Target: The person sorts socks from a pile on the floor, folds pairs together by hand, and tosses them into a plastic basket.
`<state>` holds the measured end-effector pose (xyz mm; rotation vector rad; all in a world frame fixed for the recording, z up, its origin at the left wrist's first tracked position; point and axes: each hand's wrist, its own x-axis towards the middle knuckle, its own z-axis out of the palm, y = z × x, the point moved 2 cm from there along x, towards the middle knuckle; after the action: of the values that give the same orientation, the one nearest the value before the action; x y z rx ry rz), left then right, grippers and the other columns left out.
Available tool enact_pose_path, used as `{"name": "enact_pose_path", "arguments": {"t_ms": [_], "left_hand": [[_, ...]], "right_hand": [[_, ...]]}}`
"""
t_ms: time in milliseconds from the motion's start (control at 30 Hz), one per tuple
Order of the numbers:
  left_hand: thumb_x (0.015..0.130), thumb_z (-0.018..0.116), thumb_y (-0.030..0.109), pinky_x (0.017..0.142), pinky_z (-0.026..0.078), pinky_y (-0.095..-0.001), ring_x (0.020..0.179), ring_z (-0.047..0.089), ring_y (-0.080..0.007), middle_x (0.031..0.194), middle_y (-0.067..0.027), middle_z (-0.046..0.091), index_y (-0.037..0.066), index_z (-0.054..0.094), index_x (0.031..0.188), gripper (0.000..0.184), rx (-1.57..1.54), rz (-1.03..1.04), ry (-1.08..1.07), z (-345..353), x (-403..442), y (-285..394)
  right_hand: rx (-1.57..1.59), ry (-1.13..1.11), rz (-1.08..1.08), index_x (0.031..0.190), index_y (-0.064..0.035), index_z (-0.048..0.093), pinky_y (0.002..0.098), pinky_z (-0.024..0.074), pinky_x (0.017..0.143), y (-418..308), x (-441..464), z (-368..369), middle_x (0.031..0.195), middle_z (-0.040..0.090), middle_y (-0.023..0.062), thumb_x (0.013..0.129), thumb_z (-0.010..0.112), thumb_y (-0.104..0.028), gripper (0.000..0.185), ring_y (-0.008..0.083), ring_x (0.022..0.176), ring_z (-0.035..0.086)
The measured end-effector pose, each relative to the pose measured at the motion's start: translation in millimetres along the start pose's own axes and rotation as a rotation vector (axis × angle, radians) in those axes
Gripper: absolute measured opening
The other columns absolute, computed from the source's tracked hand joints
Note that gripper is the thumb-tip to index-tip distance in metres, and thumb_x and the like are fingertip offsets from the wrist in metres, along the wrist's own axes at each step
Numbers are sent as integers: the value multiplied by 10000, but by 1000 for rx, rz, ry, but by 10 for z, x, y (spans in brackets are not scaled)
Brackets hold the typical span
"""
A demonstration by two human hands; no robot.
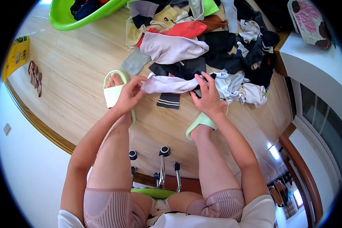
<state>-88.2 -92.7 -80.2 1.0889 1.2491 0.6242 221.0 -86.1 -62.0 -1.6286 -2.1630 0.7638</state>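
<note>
A pale lavender sock [167, 84] is stretched sideways between my two hands, above the floor between my feet. My left hand [130, 95] pinches its left end. At the other end, by a dark patch, the fingers of my right hand [209, 95] are closed on it. Just below the sock lies a dark grey striped sock [168, 101]. Behind it are a black garment [178, 67] and a larger pale lavender sock [173, 48]. A grey sock [136, 62] lies flat beyond my left hand, and white socks [228, 84] lie to the right of my right hand.
A heap of mixed socks and clothes [220, 40] spreads across the wooden floor [79, 57]. A green basin [57, 19] holding dark clothes stands at the upper left, near a yellow bag [17, 57]. Below are a chair's metal legs [162, 163]; a white ledge [311, 60] is on the right.
</note>
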Motion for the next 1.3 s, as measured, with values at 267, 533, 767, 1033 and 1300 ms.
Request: {"name": "enact_pose_path", "arguments": {"t_ms": [267, 533, 767, 1033, 1300], "left_hand": [[805, 642, 8, 831, 493, -357, 943, 619, -306, 1024, -147, 652, 42, 631, 1156, 352, 374, 129, -140, -20, 66, 69], [805, 699, 55, 769, 507, -365, 851, 632, -307, 963, -155, 654, 23, 660, 1044, 244, 415, 89, 47, -15, 81, 180], [806, 756, 201, 684, 488, -403, 751, 594, -341, 837, -161, 585, 17, 568, 959, 304, 574, -79, -25, 47, 123, 26], [806, 709, 160, 701, 505, -465, 846, 604, -385, 878, -149, 541, 43, 528, 1001, 292, 855, 270, 60, 292, 231, 57], [950, 606, 89, 675, 515, -324, 749, 642, -213, 892, -80, 644, 0, 692, 1042, 154, 272, -122, 150, 71, 187, -71]], "right_hand": [[50, 62, -67, 1228, -114, 602, 366, 513, 728, 49, 15, -23, 1263, 553, 116, 704, 743, -51, 547, 250, 794, 586], [12, 45, -127, 841, -44, 625, 357, 498, 691, 14, 136, -48, 1084, 621, 111, 666, 709, 20, 204, 251, 780, 580], [7, -48, -183, 828, -54, 616, 374, 487, 707, 78, -89, 43, 1044, 607, 91, 649, 673, 35, 209, 256, 827, 583], [112, -11, -161, 840, -38, 615, 380, 495, 727, -7, -90, 23, 1005, 607, 104, 708, 688, 30, 166, 283, 862, 593], [108, -14, -69, 929, -26, 609, 393, 507, 746, 161, -222, 59, 898, 602, 110, 751, 708, 37, 214, 306, 848, 600]]}}
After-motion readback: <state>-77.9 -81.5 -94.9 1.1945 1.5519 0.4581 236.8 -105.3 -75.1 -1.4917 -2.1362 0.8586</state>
